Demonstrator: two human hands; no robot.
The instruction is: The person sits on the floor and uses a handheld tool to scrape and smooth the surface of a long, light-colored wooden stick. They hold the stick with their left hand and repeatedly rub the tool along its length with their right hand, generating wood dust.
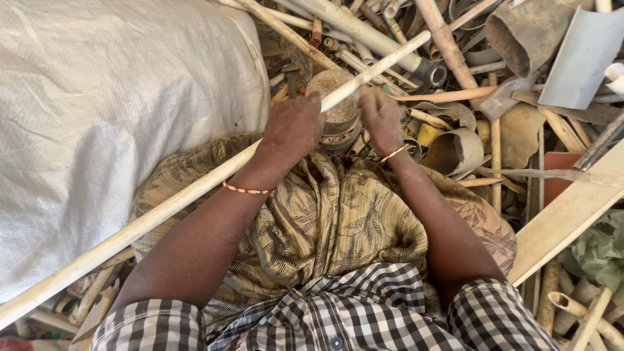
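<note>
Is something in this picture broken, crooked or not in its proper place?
Yes. Ahead of the hands lies a disordered heap of cut pipes, with a dented, rusty metal tube at top right. The left hand grips a long pale pipe lying slantwise across the lap; the right hand rests in the heap.

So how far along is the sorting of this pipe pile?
Done: cannot tell; nothing visibly sorted. In hand: left hand grips a long pale pipe; right hand rests on scrap beside it. Left: the heap of pipes ahead remains jumbled, beside a white sack.

By my fingers I count one long pale pipe (195, 188), one white sack (110, 117), two wrist bangles (247, 190), and scrap pipes (390, 39) beyond counting.
</note>
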